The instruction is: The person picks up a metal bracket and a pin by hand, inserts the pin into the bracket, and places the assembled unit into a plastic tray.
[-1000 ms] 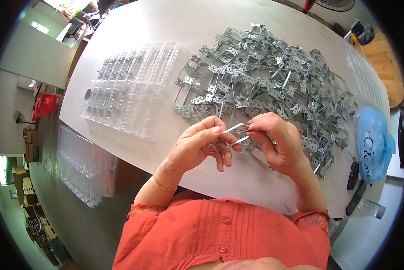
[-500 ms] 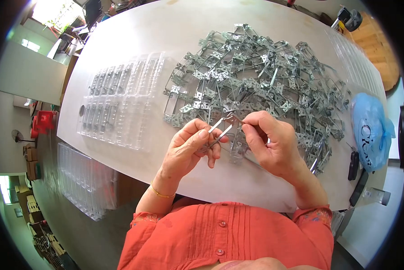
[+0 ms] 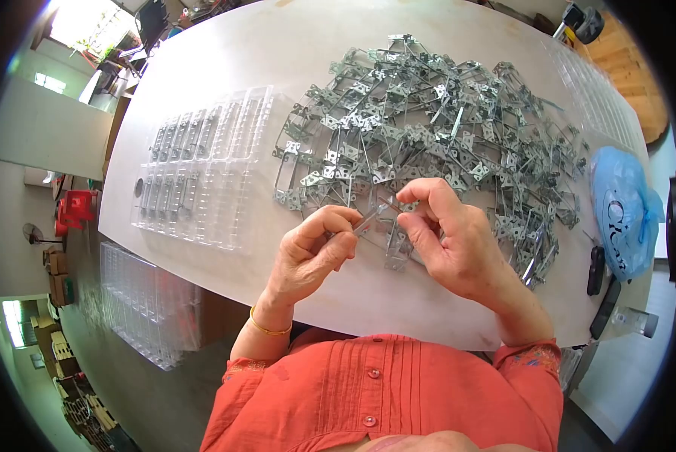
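Observation:
My left hand [image 3: 315,252] is closed, its thumb and index finger pinching a narrow silvery metal strip [image 3: 366,220] that slants up to the right. The far end of the strip meets my right hand [image 3: 452,245], whose index finger and thumb are curled around a thin metal rod [image 3: 389,203]; the exact grip is partly hidden. Just beyond both hands lies a large heap of metal brackets with thin rods [image 3: 421,128]. A small clear plastic piece [image 3: 396,260] rests on the table between my hands.
Left on the white table [image 3: 225,45], a clear plastic tray [image 3: 202,169] has metal parts in several slots. More clear trays [image 3: 146,301] are stacked below the edge. At right are a blue plastic bag [image 3: 620,215], dark objects [image 3: 595,271] and a clear container [image 3: 635,320].
The strip's spread arms have drawn together in my left hand, whose fingers have curled in more. My right index finger and thumb have shifted slightly left.

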Demonstrator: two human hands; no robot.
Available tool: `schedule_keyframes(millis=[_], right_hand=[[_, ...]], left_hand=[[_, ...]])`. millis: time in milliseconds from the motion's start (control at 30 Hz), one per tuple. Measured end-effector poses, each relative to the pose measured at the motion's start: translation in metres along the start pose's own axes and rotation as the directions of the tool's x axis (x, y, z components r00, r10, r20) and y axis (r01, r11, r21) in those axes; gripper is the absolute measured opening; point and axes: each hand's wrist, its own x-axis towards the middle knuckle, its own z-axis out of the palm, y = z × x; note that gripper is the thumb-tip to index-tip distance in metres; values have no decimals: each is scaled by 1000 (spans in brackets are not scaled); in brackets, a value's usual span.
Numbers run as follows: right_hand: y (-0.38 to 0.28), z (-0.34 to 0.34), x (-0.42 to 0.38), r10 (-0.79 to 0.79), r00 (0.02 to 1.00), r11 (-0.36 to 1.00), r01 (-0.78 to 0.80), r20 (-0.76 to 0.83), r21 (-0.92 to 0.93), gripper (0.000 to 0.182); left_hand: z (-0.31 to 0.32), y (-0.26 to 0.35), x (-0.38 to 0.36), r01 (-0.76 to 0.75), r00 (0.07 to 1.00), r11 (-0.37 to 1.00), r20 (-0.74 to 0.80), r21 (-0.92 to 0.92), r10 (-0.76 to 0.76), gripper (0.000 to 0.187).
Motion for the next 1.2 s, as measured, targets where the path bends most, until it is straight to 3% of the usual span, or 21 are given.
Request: schedule_keyframes(millis=[133,200,300,400,467,533,600,700,767,833,867,900,967,1033,1067,1133,1200], right_hand=[[10,1,2,19,998,985,-28,58,168,16],[10,-4,3,108,965,928,-184,240,323,19],[6,-6,6,182,934,835,-313,309,453,14],[2,-12,9,295,870,789,-455,395,412,13],[0,-14,7,289,884,849,-414,367,327,14],[3,-14,6,279,898,900,-368,340,235,16],[11,-11,3,26,981,995,-44,190,90,17],[10,-9,4,91,986,980,-114,141,165,16],[14,-10,6,169,979,943,-195,118,269,13],[13,-10,7,241,965,892,-261,102,369,10],[9,-11,7,230,971,856,-233,63,462,9],[5,-12,7,221,975,812,-198,24,549,9],[3,-16,6,206,977,821,-202,53,533,5],[10,-6,4,96,995,836,-59,-40,546,7],[12,-3,3,95,995,836,-57,-41,546,7],[16,2,3,-78,991,881,118,-104,457,10],[17,4,3,-115,987,903,152,-115,401,11]], left_hand=[[4,-1,-3,-3,1000,1000,0,-21,3,16],[4,0,-4,3,1000,1000,15,-13,-3,15],[7,8,-7,27,999,997,34,71,-30,12],[7,10,-5,15,997,984,78,178,-29,8],[8,8,-2,-193,972,921,196,337,132,6],[11,9,-3,-152,978,937,186,316,96,7],[11,12,-4,-107,982,950,178,292,55,9],[9,19,-3,-79,954,946,299,315,-20,9],[13,18,-3,-129,914,953,406,276,6,11],[12,8,-4,-144,923,966,382,212,54,15],[11,2,-7,7,974,1000,225,-30,0,17],[11,-1,-7,115,992,950,83,-291,-95,21],[12,1,-4,93,995,940,51,-330,-81,24],[13,2,-4,160,981,835,-12,-526,-196,22],[10,-3,-4,140,987,810,11,-569,-163,20],[9,-3,-3,130,988,802,4,-582,-157,20],[9,-3,-2,117,989,794,-5,-596,-150,20]])
